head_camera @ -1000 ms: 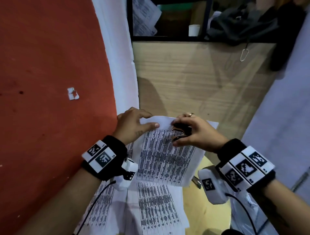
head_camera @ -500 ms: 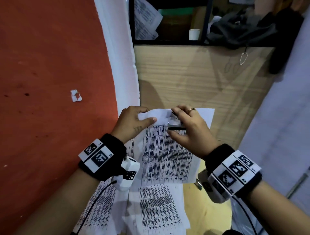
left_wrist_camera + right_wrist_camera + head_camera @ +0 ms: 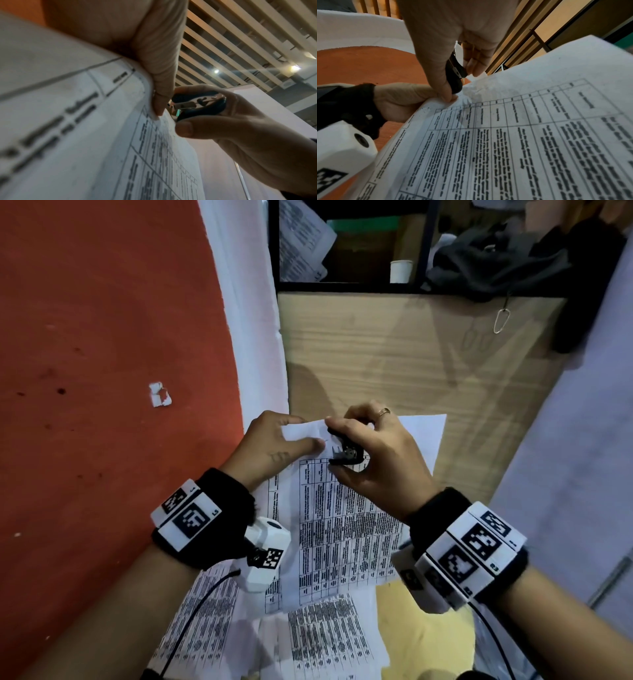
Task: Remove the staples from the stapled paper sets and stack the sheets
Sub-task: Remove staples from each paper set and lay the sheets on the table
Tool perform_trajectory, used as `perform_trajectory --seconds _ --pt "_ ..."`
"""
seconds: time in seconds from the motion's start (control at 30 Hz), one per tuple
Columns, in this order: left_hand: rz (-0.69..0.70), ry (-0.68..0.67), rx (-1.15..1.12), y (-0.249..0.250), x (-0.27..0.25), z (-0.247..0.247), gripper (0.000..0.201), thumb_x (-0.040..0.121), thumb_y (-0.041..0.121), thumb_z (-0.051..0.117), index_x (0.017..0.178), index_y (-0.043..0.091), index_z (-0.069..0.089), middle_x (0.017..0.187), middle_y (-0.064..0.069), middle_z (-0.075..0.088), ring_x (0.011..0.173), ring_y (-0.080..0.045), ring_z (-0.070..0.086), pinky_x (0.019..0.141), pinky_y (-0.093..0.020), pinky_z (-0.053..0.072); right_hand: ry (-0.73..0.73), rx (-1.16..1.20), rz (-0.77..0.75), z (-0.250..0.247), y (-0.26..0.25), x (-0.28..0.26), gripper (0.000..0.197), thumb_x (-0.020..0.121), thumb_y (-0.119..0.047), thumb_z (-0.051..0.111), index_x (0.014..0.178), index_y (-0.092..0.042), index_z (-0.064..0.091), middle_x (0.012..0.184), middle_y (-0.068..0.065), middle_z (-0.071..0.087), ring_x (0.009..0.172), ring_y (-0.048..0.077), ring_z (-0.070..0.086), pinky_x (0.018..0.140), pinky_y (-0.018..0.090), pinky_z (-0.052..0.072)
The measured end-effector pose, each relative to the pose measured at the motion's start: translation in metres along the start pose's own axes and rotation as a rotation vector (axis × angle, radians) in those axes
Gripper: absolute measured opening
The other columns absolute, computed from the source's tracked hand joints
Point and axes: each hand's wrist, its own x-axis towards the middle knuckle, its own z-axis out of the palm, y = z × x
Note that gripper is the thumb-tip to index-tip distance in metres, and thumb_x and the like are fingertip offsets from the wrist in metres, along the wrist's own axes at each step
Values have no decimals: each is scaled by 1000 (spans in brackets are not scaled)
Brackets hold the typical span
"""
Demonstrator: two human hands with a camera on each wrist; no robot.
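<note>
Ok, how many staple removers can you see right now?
1. The staple remover is in the right hand, at the top corner of the paper set that the left hand pinches. Another could lie hidden under the loose sheets below.

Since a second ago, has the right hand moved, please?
Yes. The right hand with the remover has shifted left and away, nearer the white scrap; the left hand pinches the sheets.
</note>
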Motion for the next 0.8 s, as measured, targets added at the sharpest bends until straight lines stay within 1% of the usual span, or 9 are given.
perform_trajectory --seconds 0.1,0.2,0.3,0.37,0.47,0.6,0.67,0.73,0.8 --pt "-4 -13 -32 5 -2 -1 25 65 32 74 67 8 67 65 -5 54 62 -15 48 62 -29 33 -8 -27 -15 2 -1 2 47 63 -14 69 108 -2 64 99 16 58 86 34 58 65 37 54" --pt "3 -43 -56 6 -3 -2 36 61 36 73 67 3 62 66 -8 50 64 -15 45 64 -33 30 -21 -40 -18 2 -3 4 42 63 -12 68 103 -2 62 97 13 59 86 34 56 65 37 50" --pt "14 -52 -62 8 -3 -2 22 63 31 73 57 14 60 62 -3 47 63 -13 43 63 -31 29 -27 -50 -23 3 -4 4 36 61 -9 69 96 -4 63 94 12 59 85 30 54 61 37 51" --pt "24 -47 -38 10 -3 -2 23 62 33 72 51 20 57 58 1 43 59 -12 40 61 -30 28 -20 -59 -19 3 -5 5 34 60 -7 69 94 -4 64 93 12 59 85 29 53 58 38 51" --pt "24 -27 -1 9 -3 -2 24 57 40 71 49 22 57 55 2 43 57 -11 40 59 -28 28 -9 -73 -26 4 -6 6 31 60 -4 69 91 -5 64 91 12 59 83 31 54 54 39 51" --pt "12 -1 30 6 -2 0 36 51 46 72 51 14 54 58 -2 42 58 -12 40 60 -30 28 -5 -81 -26 7 -7 5 28 60 -5 67 88 -5 64 88 11 58 84 23 47 50 37 50" --pt "8 -16 23 6 -2 0 35 51 46 72 49 17 54 57 0 42 57 -11 39 58 -29 27 -19 -91 -29 8 -6 5 27 60 -4 67 87 -4 64 87 11 58 82 27 50 49 37 50" --pt "15 -51 12 8 -3 -1 26 54 41 76 46 24 57 53 7 44 55 -7 41 55 -25 28 -28 -105 -35 7 -6 5 26 59 -5 66 85 -4 64 86 11 59 79 31 54 48 37 49" --pt "34 -97 -22 10 -6 -2 20 63 30 76 49 28 62 53 11 48 55 -3 44 53 -21 31 -33 -106 -47 7 -6 6 26 59 -4 68 84 -3 64 85 12 60 77 31 54 49 37 49"
